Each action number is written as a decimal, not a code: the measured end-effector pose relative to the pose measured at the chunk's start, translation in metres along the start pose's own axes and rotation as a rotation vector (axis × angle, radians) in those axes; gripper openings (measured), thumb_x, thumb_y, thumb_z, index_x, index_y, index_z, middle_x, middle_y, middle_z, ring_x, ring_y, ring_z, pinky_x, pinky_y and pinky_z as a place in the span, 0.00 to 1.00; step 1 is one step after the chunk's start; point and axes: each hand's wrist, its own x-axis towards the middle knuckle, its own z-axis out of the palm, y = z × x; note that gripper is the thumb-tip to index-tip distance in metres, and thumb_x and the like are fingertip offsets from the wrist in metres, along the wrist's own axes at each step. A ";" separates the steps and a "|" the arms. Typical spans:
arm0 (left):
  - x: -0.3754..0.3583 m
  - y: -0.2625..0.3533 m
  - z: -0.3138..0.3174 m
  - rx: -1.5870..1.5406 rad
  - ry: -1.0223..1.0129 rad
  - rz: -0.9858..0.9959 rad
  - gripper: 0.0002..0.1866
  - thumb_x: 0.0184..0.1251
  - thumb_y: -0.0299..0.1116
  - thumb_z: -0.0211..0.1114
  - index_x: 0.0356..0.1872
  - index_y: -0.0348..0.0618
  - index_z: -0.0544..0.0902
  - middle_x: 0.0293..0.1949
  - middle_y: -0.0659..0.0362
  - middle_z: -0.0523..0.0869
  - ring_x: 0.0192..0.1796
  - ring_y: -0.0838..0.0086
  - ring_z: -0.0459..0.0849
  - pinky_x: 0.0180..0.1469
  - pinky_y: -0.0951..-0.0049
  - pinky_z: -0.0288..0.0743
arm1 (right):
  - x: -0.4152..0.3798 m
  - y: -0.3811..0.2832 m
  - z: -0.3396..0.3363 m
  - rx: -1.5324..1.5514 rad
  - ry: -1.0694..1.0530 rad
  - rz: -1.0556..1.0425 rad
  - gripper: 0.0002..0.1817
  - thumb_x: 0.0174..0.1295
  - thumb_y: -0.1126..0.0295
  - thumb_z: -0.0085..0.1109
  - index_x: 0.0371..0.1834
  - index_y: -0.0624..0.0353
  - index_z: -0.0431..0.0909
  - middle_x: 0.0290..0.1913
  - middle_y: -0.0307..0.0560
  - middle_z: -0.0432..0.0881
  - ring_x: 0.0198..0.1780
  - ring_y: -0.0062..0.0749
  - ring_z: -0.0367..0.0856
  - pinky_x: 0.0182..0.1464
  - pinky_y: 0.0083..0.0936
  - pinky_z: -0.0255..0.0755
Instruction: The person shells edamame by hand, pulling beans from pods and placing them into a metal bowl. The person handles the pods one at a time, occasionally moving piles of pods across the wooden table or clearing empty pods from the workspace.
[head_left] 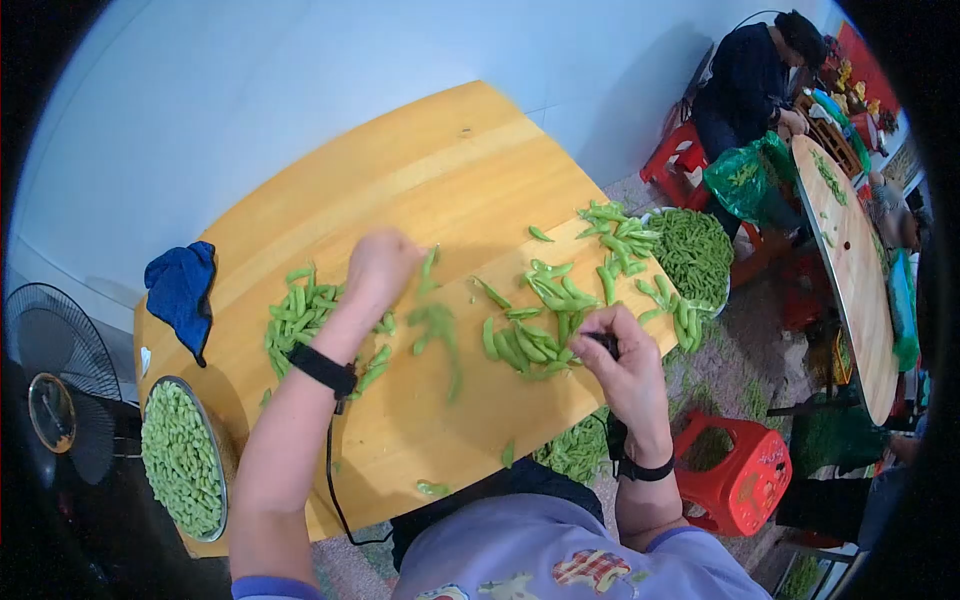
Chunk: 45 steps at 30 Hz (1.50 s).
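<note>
My left hand (383, 268) is over the middle of the table, its fingers smeared by motion. Beside it, blurred green bean pods (436, 325) seem to be in the air or sliding. Under my left forearm lies a heap of pods (302, 312). My right hand (625, 370) is closed, thumb and fingers pinched around a small dark thing (604, 341) that I cannot make out. It is at the edge of a loose pile of pods (530, 340). Both wrists wear black bands.
A bowl of shelled beans (183, 460) stands at the left by a fan (60, 400) and a blue cloth (182, 292). A basin of pods (692, 255) is beyond the table (400, 170). A red stool (735, 470) stands right. Another person (745, 85) works at a second table (850, 270).
</note>
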 end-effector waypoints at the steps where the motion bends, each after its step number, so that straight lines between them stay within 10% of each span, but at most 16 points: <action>1: 0.001 0.004 0.005 0.051 -0.055 -0.001 0.11 0.50 0.35 0.66 0.22 0.39 0.77 0.18 0.56 0.78 0.24 0.72 0.77 0.30 0.72 0.70 | -0.001 -0.001 0.001 -0.003 -0.002 -0.006 0.12 0.53 0.74 0.62 0.39 0.64 0.72 0.28 0.39 0.76 0.32 0.18 0.72 0.35 0.17 0.68; 8: 0.000 0.011 0.011 0.030 0.009 0.019 0.08 0.50 0.30 0.65 0.22 0.38 0.76 0.21 0.56 0.79 0.27 0.73 0.78 0.26 0.74 0.69 | -0.009 -0.014 0.006 -0.037 -0.158 -0.003 0.10 0.55 0.74 0.60 0.37 0.65 0.72 0.26 0.42 0.76 0.27 0.21 0.73 0.29 0.18 0.68; 10: -0.003 0.015 -0.008 -0.923 -0.300 -0.339 0.05 0.55 0.28 0.62 0.26 0.38 0.75 0.24 0.60 0.77 0.26 0.80 0.75 0.22 0.82 0.65 | -0.010 -0.016 0.005 0.003 -0.212 0.012 0.09 0.56 0.74 0.59 0.37 0.65 0.72 0.25 0.42 0.75 0.26 0.23 0.73 0.29 0.19 0.68; 16: -0.088 0.070 -0.027 -1.423 -0.335 -0.311 0.08 0.60 0.31 0.62 0.27 0.40 0.73 0.28 0.62 0.75 0.22 0.86 0.67 0.22 0.88 0.62 | -0.012 -0.041 0.006 0.034 -0.299 -0.194 0.08 0.55 0.76 0.58 0.37 0.64 0.72 0.28 0.46 0.75 0.28 0.30 0.74 0.30 0.25 0.68; 24: -0.147 0.072 -0.021 -1.426 -0.319 -0.152 0.08 0.58 0.33 0.64 0.26 0.46 0.74 0.24 0.65 0.75 0.21 0.87 0.67 0.21 0.88 0.57 | -0.021 -0.055 0.019 -0.052 -0.329 -0.493 0.08 0.52 0.78 0.59 0.35 0.65 0.73 0.27 0.50 0.73 0.29 0.41 0.74 0.31 0.29 0.67; 45: -0.172 0.072 -0.032 -0.978 -0.023 0.119 0.11 0.52 0.28 0.69 0.18 0.40 0.75 0.17 0.69 0.74 0.23 0.89 0.66 0.25 0.84 0.60 | -0.032 -0.066 0.045 -0.087 -0.487 -0.458 0.07 0.50 0.78 0.59 0.31 0.65 0.72 0.25 0.50 0.73 0.28 0.43 0.74 0.30 0.31 0.66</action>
